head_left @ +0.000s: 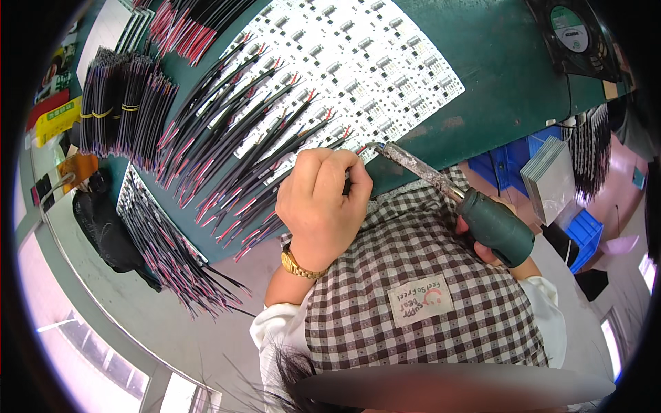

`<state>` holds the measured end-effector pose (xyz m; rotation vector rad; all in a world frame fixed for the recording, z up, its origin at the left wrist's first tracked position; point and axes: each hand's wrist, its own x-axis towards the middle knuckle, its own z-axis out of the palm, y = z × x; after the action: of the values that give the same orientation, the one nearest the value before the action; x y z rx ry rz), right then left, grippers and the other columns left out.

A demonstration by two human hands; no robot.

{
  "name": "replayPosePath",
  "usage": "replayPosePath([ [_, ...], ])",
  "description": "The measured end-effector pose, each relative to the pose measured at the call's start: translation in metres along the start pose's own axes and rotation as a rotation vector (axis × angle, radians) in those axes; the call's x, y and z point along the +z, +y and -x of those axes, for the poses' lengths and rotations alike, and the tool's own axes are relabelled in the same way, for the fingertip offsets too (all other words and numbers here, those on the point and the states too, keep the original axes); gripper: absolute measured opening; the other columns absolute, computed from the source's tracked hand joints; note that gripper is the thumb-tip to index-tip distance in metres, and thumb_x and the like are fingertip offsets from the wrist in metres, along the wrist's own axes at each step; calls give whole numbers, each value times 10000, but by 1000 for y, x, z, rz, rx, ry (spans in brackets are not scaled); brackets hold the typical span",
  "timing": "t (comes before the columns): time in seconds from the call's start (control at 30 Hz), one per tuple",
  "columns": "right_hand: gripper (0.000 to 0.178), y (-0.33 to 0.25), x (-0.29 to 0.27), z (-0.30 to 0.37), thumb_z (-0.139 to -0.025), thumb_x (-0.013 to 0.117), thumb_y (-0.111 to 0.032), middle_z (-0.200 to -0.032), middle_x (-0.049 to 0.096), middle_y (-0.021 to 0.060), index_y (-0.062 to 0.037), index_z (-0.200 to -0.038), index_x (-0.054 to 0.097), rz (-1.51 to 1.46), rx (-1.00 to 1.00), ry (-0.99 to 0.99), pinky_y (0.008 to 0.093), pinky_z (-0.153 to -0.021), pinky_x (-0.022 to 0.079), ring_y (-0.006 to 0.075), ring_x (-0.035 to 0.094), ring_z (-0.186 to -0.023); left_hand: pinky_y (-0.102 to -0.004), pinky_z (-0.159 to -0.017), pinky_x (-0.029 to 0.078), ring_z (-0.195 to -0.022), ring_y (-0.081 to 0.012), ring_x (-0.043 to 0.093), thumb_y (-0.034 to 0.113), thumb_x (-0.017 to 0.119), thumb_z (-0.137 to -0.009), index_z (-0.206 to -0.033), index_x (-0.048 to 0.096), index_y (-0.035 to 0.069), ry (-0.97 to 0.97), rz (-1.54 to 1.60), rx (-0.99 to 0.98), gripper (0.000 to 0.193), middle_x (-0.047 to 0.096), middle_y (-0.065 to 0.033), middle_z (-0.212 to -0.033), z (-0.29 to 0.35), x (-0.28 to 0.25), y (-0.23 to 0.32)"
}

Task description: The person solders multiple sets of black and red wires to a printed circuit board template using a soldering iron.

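Observation:
My left hand [323, 206], a gold watch [296, 265] on its wrist, is closed at the near edge of a white circuit board panel [437, 86]. Its fingertips pinch a thin wire, mostly hidden by the hand. In my right hand [484, 253] is a soldering iron [499, 227] with a dark green handle. The iron's bent tip points left and meets the board edge just past my left fingers, by a red wire end. Rows of black wires [227, 144] with red and white ends lie across the panel's left part and hang over toward me.
Banded wire bundles [113, 110] and more red-black wires [182, 31] lie at the left. A wired board [155, 227] sits near the table's left edge. At the far right stands a black round device [575, 34]. Blue bins [585, 234] and stacked boards [547, 175] are beyond my right arm.

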<state>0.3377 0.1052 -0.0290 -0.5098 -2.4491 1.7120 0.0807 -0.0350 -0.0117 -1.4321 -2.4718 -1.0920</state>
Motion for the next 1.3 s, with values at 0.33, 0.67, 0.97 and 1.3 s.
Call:
replayPosePath([
  [0.33, 714, -50, -9, -12, -761, 666, -645, -824, 578, 45, -7, -1069, 581, -360, 424, 70, 312, -720, 465, 176, 577, -788, -273, -535, 456, -609, -177, 558, -35, 714, -674, -768, 622, 69, -98, 7, -119, 168, 569, -49, -758, -1, -6, 7],
  [0.67, 508, -12, -5, 6, -671, 708, -431, -834, 666, 76, -29, -976, 646, -150, 158, 30, 316, -650, 503, 258, 640, -698, -284, -458, 418, -535, -182, 547, 22, 721, -670, -733, 616, 101, -270, 87, -156, 146, 547, -15, -731, -18, -18, 0],
  [0.97, 495, -1, -4, 9, -690, 667, -433, -920, 643, 92, -44, -995, 646, 157, -107, 52, 326, -649, 479, 267, 626, -744, -285, -461, 418, -533, -177, 542, 25, 726, -665, -722, 612, 103, -247, 85, -103, 149, 542, -15, -727, -15, -16, -2],
  [1.3, 376, -15, 2, -1, -716, 640, -299, -883, 631, 90, -33, -982, 639, -70, -13, 88, 317, -681, 482, 251, 614, -754, -283, -466, 419, -533, -176, 539, 13, 724, -650, -731, 622, 102, -190, 90, -114, 158, 542, -16, -714, -10, -12, -3],
])
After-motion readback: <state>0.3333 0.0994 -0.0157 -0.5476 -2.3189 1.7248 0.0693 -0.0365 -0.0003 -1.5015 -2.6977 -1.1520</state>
